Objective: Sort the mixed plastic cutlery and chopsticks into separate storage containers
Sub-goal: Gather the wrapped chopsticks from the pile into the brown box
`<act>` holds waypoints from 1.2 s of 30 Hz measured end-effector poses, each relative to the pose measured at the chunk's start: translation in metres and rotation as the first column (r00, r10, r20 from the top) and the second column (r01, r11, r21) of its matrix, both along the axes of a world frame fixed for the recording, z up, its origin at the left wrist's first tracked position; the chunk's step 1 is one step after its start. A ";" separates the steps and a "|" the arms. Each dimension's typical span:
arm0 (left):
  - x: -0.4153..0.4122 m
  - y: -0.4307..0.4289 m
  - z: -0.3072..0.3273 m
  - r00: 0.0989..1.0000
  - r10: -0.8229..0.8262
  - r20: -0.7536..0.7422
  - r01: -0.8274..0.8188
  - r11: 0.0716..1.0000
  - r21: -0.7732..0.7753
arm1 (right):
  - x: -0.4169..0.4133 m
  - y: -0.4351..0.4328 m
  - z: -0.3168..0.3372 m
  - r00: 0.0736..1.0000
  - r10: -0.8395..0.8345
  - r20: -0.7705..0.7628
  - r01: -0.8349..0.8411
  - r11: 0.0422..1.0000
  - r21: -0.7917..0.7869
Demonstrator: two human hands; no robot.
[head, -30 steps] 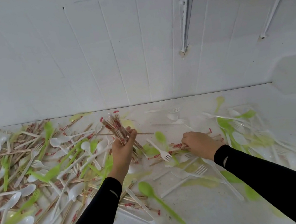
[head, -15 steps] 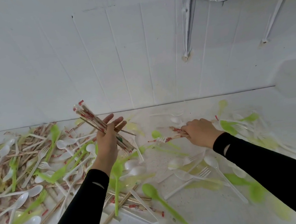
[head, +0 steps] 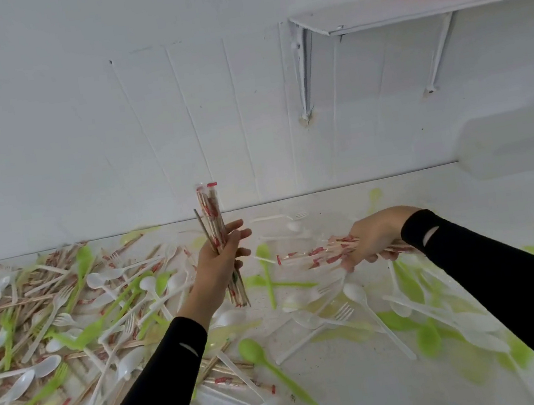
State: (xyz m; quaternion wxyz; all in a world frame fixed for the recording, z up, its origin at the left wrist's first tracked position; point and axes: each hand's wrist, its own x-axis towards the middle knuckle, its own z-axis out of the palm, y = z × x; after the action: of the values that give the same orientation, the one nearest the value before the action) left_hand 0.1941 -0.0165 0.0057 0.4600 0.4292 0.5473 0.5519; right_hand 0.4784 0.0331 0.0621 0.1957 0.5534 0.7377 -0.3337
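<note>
My left hand (head: pixel 220 263) grips a bundle of wrapped chopsticks (head: pixel 213 217), held nearly upright above the white table (head: pixel 356 393). My right hand (head: pixel 373 238) holds a second, smaller bunch of wrapped chopsticks (head: pixel 314 253), lying level and pointing left toward the first bundle. The two bunches are apart. Below and to the left lies a dense mixed pile of white spoons, white forks, green cutlery and loose chopsticks (head: pixel 51 321). A green spoon (head: pixel 269 365) lies in front of me.
More white and green cutlery (head: pixel 414 319) is scattered under and right of my right arm. A white wall rises behind the table, with a bracketed shelf (head: pixel 369 15) high at the right. A pale container (head: pixel 506 145) stands blurred at the far right.
My left hand has lifted its chopstick bundle off the pile and tilted it upright. My right hand picked up a bunch of chopsticks from the table and raised it toward the left.
</note>
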 end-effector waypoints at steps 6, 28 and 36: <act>0.068 0.001 0.006 0.989 -0.151 -0.011 0.149 0.986 -0.067 | 0.058 -0.022 -0.007 0.919 -0.262 -0.294 0.255 0.965 -0.063; 0.374 -0.031 0.016 0.612 -0.357 0.706 0.603 0.788 -0.125 | 0.197 -0.088 0.007 -0.389 -0.373 -0.842 0.634 0.555 -0.539; 0.443 -0.020 0.051 0.631 -0.485 0.605 0.632 0.774 -0.039 | 0.318 -0.113 0.035 -0.277 -0.409 -0.870 0.743 0.482 -0.463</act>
State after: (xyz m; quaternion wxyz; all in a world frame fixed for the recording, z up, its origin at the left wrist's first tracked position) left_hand 0.6372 -0.0366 0.0571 0.7986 0.3346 0.2888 0.4086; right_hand 0.7966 -0.0802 0.0971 -0.5875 0.5025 0.3285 -0.5426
